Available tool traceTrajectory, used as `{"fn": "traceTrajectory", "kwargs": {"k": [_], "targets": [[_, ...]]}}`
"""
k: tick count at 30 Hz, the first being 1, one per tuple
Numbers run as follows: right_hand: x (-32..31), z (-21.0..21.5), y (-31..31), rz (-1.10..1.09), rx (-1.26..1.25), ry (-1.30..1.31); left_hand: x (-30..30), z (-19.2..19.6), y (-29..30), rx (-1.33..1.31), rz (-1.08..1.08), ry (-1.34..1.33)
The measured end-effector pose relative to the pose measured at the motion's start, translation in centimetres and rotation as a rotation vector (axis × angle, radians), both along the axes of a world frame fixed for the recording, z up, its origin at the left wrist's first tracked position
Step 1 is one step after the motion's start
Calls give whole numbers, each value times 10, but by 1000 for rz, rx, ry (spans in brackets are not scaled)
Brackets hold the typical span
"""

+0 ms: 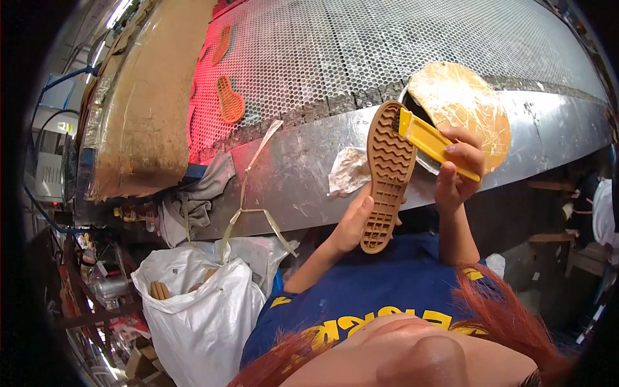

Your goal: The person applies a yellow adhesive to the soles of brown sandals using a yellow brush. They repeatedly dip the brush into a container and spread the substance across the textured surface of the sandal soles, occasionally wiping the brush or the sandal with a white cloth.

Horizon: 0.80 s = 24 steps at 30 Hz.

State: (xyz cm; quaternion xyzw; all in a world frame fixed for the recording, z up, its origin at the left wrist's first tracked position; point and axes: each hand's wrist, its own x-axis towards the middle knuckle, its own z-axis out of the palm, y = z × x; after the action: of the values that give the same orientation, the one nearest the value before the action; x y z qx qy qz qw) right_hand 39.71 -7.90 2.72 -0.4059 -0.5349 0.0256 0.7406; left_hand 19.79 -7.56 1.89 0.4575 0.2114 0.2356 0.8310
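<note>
A tan rubber shoe sole (pixel 391 169) is held up nearly upright, its wavy and gridded tread toward me. My left hand (pixel 352 224) is closed around its lower part. In my right hand (pixel 460 169) is a brush with a yellow handle (pixel 429 138), gripped between thumb and fingers. Its dark bristles lie at the upper right edge of the sole; whether they touch it is hard to tell. Right behind the brush, a round yellowish board (pixel 467 106) partly covers a container with a pale rim. Crumpled whitish cloth or paper (pixel 349 171) lies behind the sole.
A mesh conveyor belt (pixel 361 45) runs beyond the metal ledge (pixel 290 164). Under red light, two soles (pixel 230 100) rest on it. Cardboard (pixel 148 90) stands at the left. Below hangs a white sack (pixel 200 316) holding soles, with a tied strap (pixel 244 209) above it.
</note>
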Motion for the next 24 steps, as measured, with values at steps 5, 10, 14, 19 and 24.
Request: {"fn": "traceTrajectory", "kwargs": {"k": [5, 10, 14, 19, 24], "targets": [[-2, 1, 2, -59, -16, -107, 1, -6, 1, 32, -17, -34], [-3, 0, 0, -97, -60, -203, 0, -1, 0, 104, -34, 14], [-10, 3, -2, -49, -92, -194, -2, 1, 2, 129, -17, 15], [-13, -2, -4, 92, -126, -125, -7, 3, 5, 64, -19, -9], [-16, -1, -9, 153, -160, -175, -6, 9, 9, 29, -10, -14]]}}
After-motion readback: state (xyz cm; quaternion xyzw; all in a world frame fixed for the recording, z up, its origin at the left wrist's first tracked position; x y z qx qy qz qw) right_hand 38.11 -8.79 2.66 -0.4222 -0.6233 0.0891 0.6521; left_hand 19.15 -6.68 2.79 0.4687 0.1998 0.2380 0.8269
